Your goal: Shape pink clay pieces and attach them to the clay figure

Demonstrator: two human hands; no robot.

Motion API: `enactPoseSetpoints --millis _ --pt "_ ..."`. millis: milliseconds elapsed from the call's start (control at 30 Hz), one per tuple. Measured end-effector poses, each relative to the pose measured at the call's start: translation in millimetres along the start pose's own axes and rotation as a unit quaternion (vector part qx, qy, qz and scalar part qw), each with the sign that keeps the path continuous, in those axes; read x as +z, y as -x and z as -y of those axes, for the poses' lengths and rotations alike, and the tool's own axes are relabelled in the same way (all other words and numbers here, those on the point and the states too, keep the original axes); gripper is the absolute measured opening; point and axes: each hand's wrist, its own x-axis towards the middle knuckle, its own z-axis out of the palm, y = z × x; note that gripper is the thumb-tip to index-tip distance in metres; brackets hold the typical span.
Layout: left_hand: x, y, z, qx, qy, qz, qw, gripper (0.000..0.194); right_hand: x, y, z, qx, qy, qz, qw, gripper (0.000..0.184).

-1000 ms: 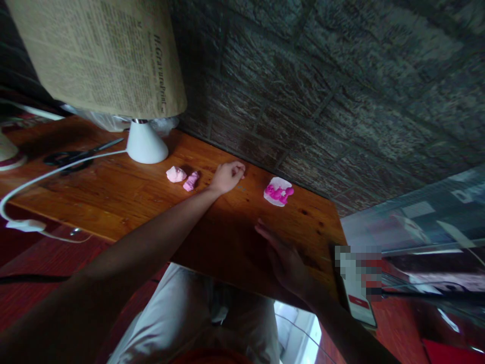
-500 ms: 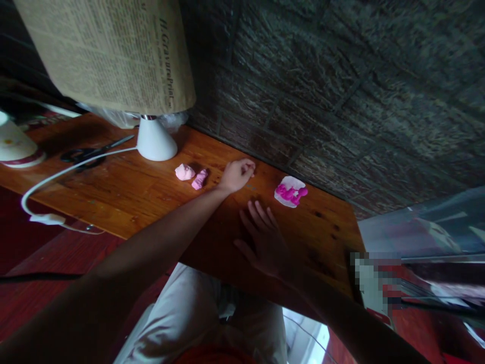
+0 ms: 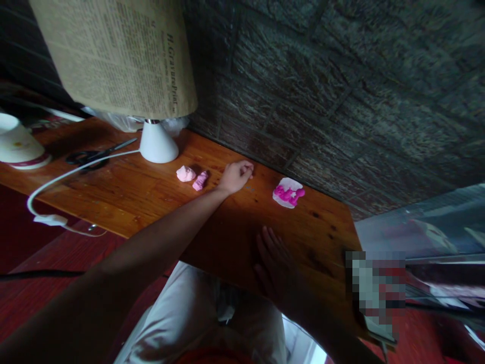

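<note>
Rest left hand on wooden table, fingers loosely curled, probably for support; cannot tell about anything small inside. Hold right hand open, released, nearer to the body. Find pale lump and pink piece left of left grip, maybe set aside within easy reach. Find magenta shape on whitish sheet, right of left grip, beyond right fingertips, perhaps laid flat to protect the form.
</note>
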Motion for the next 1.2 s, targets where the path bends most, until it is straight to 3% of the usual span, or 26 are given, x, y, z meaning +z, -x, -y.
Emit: enactPoseSetpoints --millis 167,233,300,467,600,700,833,900,967,1133,1200 --pt "-1.2 0 -1 -0.003 0.001 -0.005 1.000 0.017 12 20 -33 0.107 0.015 -0.113 0.988 0.074" --pt "-1.6 -1 0 -0.002 0.001 -0.002 1.000 0.017 11 11 -49 0.110 0.010 -0.120 0.987 0.070" --pt "-1.5 -1 0 -0.001 0.000 0.000 1.000 0.017 6 -6 -57 0.085 0.001 -0.084 0.993 0.067" --pt "-0.5 -3 2 -0.003 0.001 -0.005 1.000 0.020 -1 -60 -29 -0.005 0.021 0.009 1.000 0.057" --pt "-1.4 -2 2 -0.004 0.000 -0.010 1.000 0.019 2 -84 6 -0.057 0.035 0.021 0.998 0.074" --pt "-2.2 -2 1 -0.006 0.003 -0.011 1.000 0.019 0 -68 13 -0.041 0.040 0.021 0.998 0.079" --pt "-0.2 -1 2 -0.010 0.005 -0.006 1.000 0.016 -6 -28 -5 -0.009 0.047 0.021 0.999 0.077" --pt "1.0 -2 2 -0.010 0.010 -0.003 1.000 0.015 -7 -23 -14 0.001 0.046 0.008 0.999 0.075" --pt "1.1 -2 2 -0.008 0.015 -0.004 1.000 0.016 -6 -36 -17 -0.007 0.048 0.003 0.999 0.075" --pt "-3.5 -2 1 -0.010 0.018 -0.021 1.000 0.018 4 -105 -15 -0.046 0.056 0.002 0.997 0.085" --pt "-5.1 -1 1 -0.012 0.020 -0.030 0.999 0.018 7 -115 -18 -0.045 0.043 -0.003 0.998 0.081"
